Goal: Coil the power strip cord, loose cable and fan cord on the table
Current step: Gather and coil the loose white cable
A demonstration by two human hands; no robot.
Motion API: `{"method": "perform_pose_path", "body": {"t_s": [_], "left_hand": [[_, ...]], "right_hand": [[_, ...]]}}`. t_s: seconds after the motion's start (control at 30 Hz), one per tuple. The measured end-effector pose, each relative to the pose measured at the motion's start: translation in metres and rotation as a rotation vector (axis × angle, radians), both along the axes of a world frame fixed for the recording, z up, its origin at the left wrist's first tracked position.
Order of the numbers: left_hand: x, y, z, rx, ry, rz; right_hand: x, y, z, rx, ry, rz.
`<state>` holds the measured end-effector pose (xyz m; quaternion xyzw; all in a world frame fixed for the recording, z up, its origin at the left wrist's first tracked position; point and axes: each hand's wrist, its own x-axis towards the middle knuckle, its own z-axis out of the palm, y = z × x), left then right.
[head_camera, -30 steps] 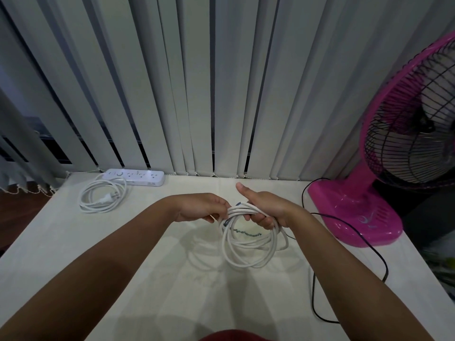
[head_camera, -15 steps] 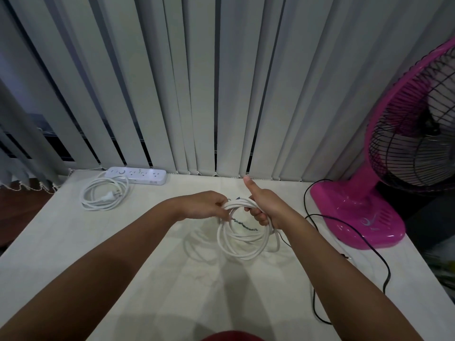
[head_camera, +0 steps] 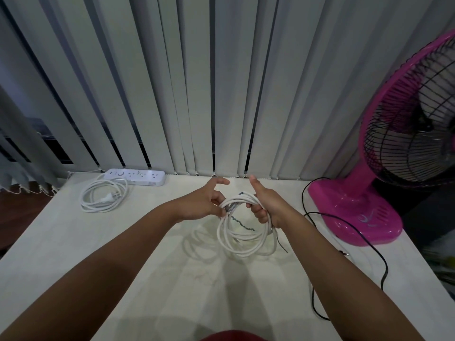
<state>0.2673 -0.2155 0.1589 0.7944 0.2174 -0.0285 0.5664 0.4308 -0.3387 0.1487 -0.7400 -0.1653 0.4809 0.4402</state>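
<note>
A white loose cable (head_camera: pixel 242 238) hangs in a coil of several loops above the table's middle. My right hand (head_camera: pixel 264 205) grips the coil's top right, thumb pointing up. My left hand (head_camera: pixel 206 203) pinches the coil's top left, where a grey twisted end shows, with its index finger stretched out. The white power strip (head_camera: pixel 136 176) lies at the back left with its cord (head_camera: pixel 103 196) coiled in front of it. A pink fan (head_camera: pixel 403 153) stands at the right. Its black cord (head_camera: pixel 364 242) trails uncoiled across the table.
Grey vertical blinds (head_camera: pixel 221 82) hang right behind the pale table (head_camera: pixel 118 254). The table's left edge drops to a dark wooden floor. Its right edge runs just past the fan's base.
Both hands lifted the coil a little and turned it; my left index finger has stretched out, and the grey end now pokes up between the hands.
</note>
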Motion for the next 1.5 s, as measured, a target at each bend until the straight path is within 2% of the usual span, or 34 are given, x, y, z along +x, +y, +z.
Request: {"method": "perform_pose_path", "body": {"t_s": [0.17, 0.3, 0.43, 0.6, 0.77, 0.9, 1.13, 1.33, 1.5], "left_hand": [[0.004, -0.007, -0.002, 0.106, -0.055, 0.041], [0.004, -0.007, -0.002, 0.081, -0.101, 0.08], [0.002, -0.002, 0.0, 0.026, -0.065, 0.106], [-0.002, 0.002, 0.001, 0.041, -0.008, 0.055], [-0.003, -0.005, 0.002, 0.089, -0.054, 0.058], [0.0, -0.017, -0.003, 0.27, -0.099, 0.091], [0.01, -0.032, -0.021, 0.842, -0.142, 0.268], [0.011, -0.035, -0.03, 0.948, -0.202, 0.379], [0.007, -0.031, -0.031, 1.067, -0.236, 0.299]], "right_hand": [[0.0, 0.002, 0.002, 0.022, 0.014, -0.056], [-0.003, 0.006, 0.003, 0.032, 0.037, -0.094], [-0.006, 0.006, 0.002, 0.037, 0.034, -0.108], [-0.009, 0.005, 0.001, 0.025, 0.028, -0.112], [-0.011, 0.006, 0.004, 0.031, 0.04, -0.107], [-0.011, 0.008, 0.005, 0.037, 0.033, -0.141], [-0.018, 0.013, 0.003, 0.064, 0.03, -0.191], [-0.022, 0.02, -0.003, 0.096, 0.004, -0.246], [-0.023, 0.021, -0.006, 0.113, 0.056, -0.293]]}}
